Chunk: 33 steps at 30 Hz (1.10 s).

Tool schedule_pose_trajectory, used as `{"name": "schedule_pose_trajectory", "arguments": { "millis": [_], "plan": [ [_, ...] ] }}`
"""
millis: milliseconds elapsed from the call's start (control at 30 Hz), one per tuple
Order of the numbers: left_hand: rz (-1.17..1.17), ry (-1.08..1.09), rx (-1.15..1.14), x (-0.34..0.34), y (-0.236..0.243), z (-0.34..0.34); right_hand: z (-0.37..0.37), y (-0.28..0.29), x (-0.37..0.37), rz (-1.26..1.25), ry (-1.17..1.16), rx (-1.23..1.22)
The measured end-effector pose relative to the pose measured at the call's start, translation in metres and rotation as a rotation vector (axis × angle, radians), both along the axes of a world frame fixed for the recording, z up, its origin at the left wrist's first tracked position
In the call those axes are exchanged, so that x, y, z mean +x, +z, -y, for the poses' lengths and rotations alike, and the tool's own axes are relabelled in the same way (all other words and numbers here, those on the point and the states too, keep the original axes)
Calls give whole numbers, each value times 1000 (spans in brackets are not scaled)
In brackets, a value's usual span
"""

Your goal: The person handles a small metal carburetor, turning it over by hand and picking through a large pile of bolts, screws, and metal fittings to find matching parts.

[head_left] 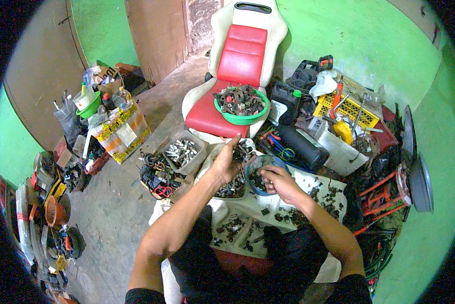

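Observation:
My left hand [227, 163] is curled above a pale tub [205, 168] of small metal parts. Small dark parts [244, 151] show between its thumb and fingers; their exact kind is too small to tell. To its right, my right hand [283, 186] is closed with fingertips pressed together at the rim of a blue round tub [262, 191]. Whatever those fingers hold is hidden. Dark bits lie inside the blue tub. Beneath both, a white seat-shaped surface [260, 215] carries scattered small black pieces [331, 200] and another group of them [233, 228] nearer me.
Ahead, a red and white car seat [203, 116] bears a green basin [243, 120] heaped with parts. Left of my hands are a box of metal cylinders [195, 163] and tangled wires [159, 175]. A black canister [303, 147] and yellow crate [356, 112] crowd the right.

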<state>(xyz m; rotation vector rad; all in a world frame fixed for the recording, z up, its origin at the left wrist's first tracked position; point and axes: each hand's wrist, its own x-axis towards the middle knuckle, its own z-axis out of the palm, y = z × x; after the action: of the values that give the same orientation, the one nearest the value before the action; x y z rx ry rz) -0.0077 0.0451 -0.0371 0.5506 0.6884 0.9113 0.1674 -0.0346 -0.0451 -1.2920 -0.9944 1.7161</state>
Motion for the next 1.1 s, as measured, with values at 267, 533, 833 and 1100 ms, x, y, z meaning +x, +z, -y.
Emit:
{"name": "schedule_pose_trajectory", "arguments": {
  "millis": [267, 533, 833, 1100],
  "plan": [
    [76, 19, -38, 16, 7, 18, -8, -12, -1, 495, -93, 606],
    [4, -3, -57, 33, -8, 31, 1, 1, -16, 622, -141, 703],
    [20, -60, 2, 29, 12, 38, -2, 3, 2, -105, -245, 307],
    [147, 83, -185, 32, 15, 34, -8, -4, 1, 170, -170, 376]
  ]
}}
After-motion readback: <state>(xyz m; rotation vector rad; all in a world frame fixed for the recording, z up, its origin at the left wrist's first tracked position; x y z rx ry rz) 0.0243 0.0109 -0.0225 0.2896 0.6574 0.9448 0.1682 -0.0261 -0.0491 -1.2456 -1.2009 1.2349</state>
